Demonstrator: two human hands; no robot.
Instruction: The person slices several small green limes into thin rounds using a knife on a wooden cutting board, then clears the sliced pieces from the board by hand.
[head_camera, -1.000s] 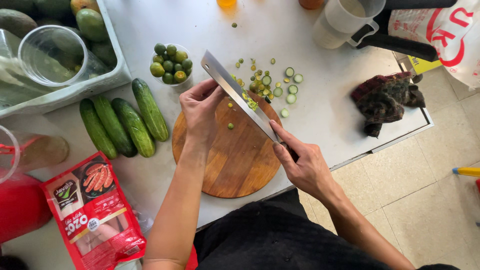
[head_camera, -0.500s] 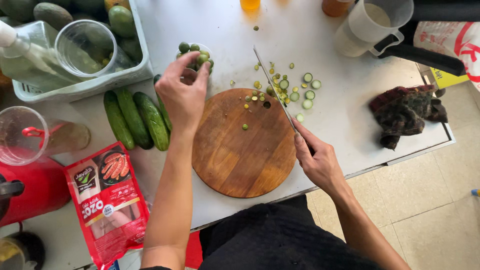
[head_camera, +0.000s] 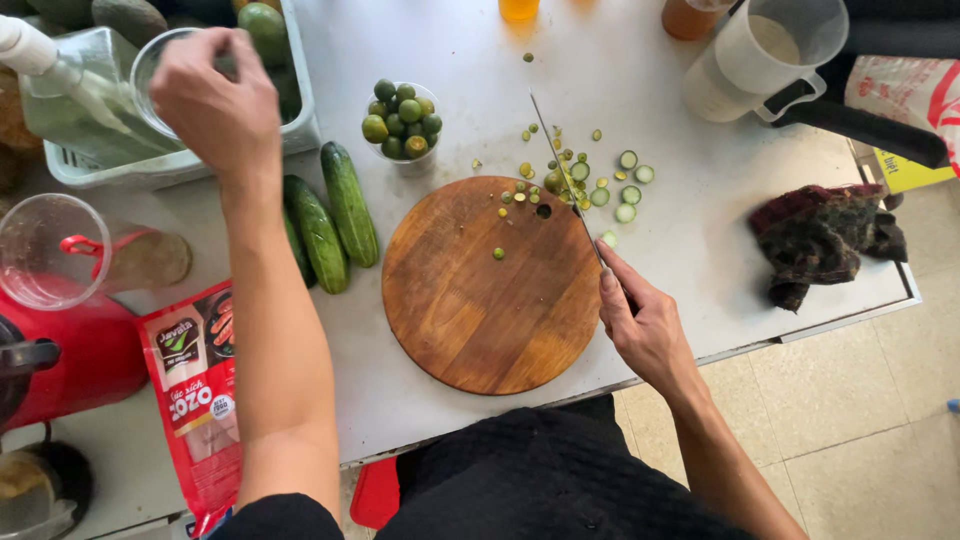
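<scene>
Fingers of our right hand (head_camera: 648, 330) wrap tight around the handle of a knife (head_camera: 566, 180), whose blade lies edge-down past the round wooden board (head_camera: 480, 300), among green slices (head_camera: 600, 185) on the white table (head_camera: 640, 80). Our left hand (head_camera: 215, 95) hovers, fingers bunched together, over a clear cup (head_camera: 150, 75) in the tub (head_camera: 300, 120); we cannot tell whether they pinch anything. Cucumbers (head_camera: 335, 215) and a bowl of limes (head_camera: 402, 120) lie between the hands.

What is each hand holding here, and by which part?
The right hand holds a knife by its handle. The left hand is over a clear cup in the tub; any grip cannot be told.
</scene>
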